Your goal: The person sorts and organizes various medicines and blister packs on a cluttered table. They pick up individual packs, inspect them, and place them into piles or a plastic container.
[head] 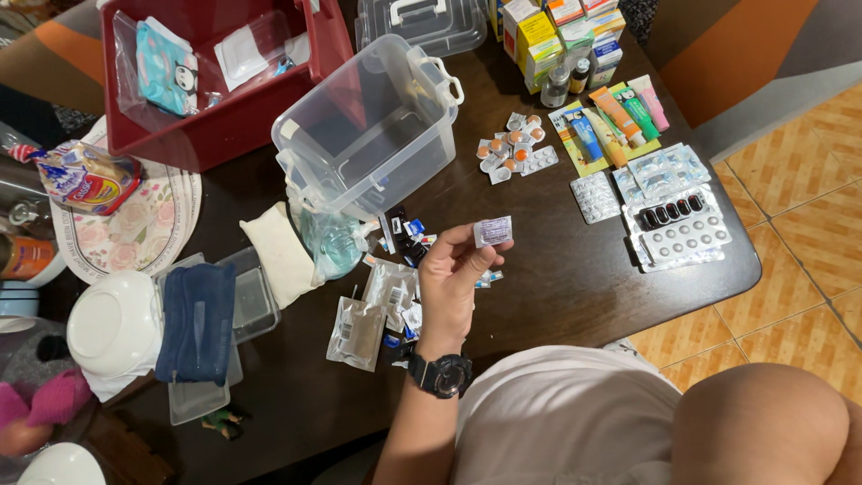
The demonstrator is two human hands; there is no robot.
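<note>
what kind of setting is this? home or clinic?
Most likely a home. A dark wooden table stands on orange floor tiles, with a bread bag on a floral mat and a white bowl beside the blister packs. The left hand holds a small sachet.

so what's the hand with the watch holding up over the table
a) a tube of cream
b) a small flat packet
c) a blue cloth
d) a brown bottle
b: the left hand, the one with the black watch, pinches a small flat packet between its fingertips above the dark table; the tubes lie further back and the blue cloth lies off to the side.
</note>
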